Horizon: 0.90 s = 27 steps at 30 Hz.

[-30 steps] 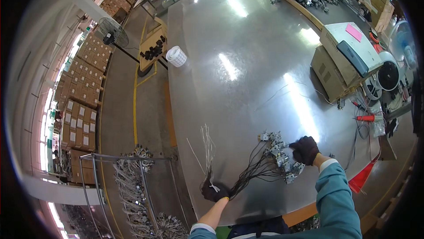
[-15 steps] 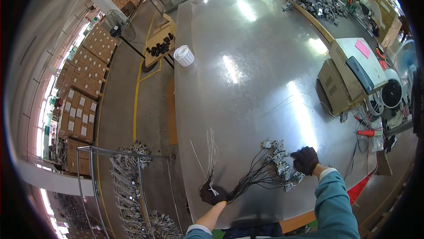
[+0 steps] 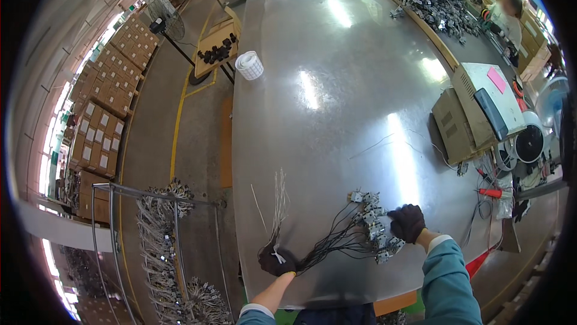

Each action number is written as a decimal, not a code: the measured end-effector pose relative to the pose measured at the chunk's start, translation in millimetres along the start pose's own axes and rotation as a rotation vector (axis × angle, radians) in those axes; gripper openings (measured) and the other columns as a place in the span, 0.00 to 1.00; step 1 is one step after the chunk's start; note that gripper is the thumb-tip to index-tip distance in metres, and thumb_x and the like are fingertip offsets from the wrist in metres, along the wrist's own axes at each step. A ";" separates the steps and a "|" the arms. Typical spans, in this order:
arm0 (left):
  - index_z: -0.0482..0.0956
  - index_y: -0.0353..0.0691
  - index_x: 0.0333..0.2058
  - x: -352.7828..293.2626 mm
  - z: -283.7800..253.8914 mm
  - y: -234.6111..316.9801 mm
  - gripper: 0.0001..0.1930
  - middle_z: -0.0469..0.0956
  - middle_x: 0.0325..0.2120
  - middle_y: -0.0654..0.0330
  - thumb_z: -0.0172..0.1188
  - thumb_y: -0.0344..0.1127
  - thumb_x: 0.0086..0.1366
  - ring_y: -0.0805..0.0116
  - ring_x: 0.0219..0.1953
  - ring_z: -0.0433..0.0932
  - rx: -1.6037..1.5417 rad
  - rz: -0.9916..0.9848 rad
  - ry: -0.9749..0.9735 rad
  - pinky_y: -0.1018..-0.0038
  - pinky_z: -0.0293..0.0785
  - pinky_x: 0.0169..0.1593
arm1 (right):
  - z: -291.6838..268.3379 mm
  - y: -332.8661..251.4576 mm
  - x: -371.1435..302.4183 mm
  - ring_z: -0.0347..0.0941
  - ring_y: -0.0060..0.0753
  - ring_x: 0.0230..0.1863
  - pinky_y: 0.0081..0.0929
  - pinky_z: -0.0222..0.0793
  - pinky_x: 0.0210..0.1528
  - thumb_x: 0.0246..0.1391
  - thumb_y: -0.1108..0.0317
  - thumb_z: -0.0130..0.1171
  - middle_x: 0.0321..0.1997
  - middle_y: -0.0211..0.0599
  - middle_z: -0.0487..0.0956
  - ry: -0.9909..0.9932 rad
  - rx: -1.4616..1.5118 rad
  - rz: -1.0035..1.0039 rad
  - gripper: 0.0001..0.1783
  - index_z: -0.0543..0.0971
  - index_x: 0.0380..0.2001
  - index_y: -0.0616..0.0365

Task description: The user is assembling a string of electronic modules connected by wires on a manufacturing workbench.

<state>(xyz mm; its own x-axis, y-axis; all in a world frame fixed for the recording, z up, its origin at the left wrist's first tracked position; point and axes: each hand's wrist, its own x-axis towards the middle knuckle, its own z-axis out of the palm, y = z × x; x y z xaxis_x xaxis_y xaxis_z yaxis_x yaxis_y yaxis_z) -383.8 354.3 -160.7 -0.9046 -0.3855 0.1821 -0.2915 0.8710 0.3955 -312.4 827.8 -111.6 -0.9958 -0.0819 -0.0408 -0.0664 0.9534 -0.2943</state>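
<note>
Near the table's front left edge, my left hand, in a dark glove, is closed around a bundle of black cables. A white tie shows at the grip, and thin pale wire ends stick out beyond it, away from me. The cables fan out to the right, ending in a cluster of small metallic connectors lying on the metal table. Just right of that cluster rests my right hand, gloved too, its fingers loosely bent with nothing visible in them. Whether its fingertips touch the connectors, I cannot tell.
A white label roll stands at the table's left edge. On the right is a beige boxy machine, with a red-handled tool nearby. Cable bundles hang on a metal rack at left. A person sits beyond a heap of connectors.
The whole view has shifted slightly. My left hand keeps its grip on the cables, and my right hand stays beside the connectors.
</note>
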 end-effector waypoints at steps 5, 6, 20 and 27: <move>0.85 0.50 0.50 -3.9 7.3 -11.5 0.16 0.82 0.50 0.55 0.63 0.42 0.65 0.47 0.56 0.78 -0.045 -0.058 -0.057 0.49 0.70 0.60 | -4.9 -1.9 -0.1 0.78 0.49 0.42 0.52 0.69 0.45 0.53 0.52 0.63 0.37 0.36 0.84 -0.024 0.001 0.009 0.20 0.86 0.48 0.44; 0.85 0.51 0.50 -5.1 7.4 -10.5 0.16 0.82 0.51 0.55 0.63 0.42 0.65 0.47 0.57 0.78 -0.044 -0.010 -0.033 0.49 0.70 0.61 | -3.8 -1.6 -1.1 0.78 0.49 0.42 0.52 0.69 0.45 0.53 0.52 0.63 0.37 0.36 0.84 -0.029 -0.003 0.008 0.20 0.86 0.48 0.44; 0.87 0.44 0.42 -0.3 -8.8 15.2 0.11 0.85 0.37 0.50 0.60 0.39 0.66 0.46 0.44 0.84 -0.024 0.002 -0.027 0.51 0.77 0.50 | -4.4 -2.9 2.8 0.77 0.49 0.41 0.52 0.68 0.45 0.53 0.55 0.63 0.39 0.37 0.84 -0.097 0.009 0.046 0.20 0.85 0.50 0.44; 0.87 0.47 0.42 -7.2 4.5 4.9 0.10 0.84 0.42 0.53 0.61 0.40 0.65 0.46 0.51 0.81 -0.008 -0.006 0.049 0.48 0.72 0.54 | -15.6 13.8 5.7 0.76 0.48 0.36 0.50 0.68 0.39 0.47 0.59 0.66 0.33 0.36 0.80 -0.010 0.021 -0.152 0.18 0.84 0.43 0.45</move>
<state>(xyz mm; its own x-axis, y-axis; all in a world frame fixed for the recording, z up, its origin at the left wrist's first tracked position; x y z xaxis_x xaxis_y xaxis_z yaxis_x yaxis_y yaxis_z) -380.2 362.8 -164.1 -0.8864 -0.4051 0.2239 -0.2938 0.8662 0.4041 -319.9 845.0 -101.0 -0.9737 -0.2279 -0.0034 -0.2150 0.9235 -0.3177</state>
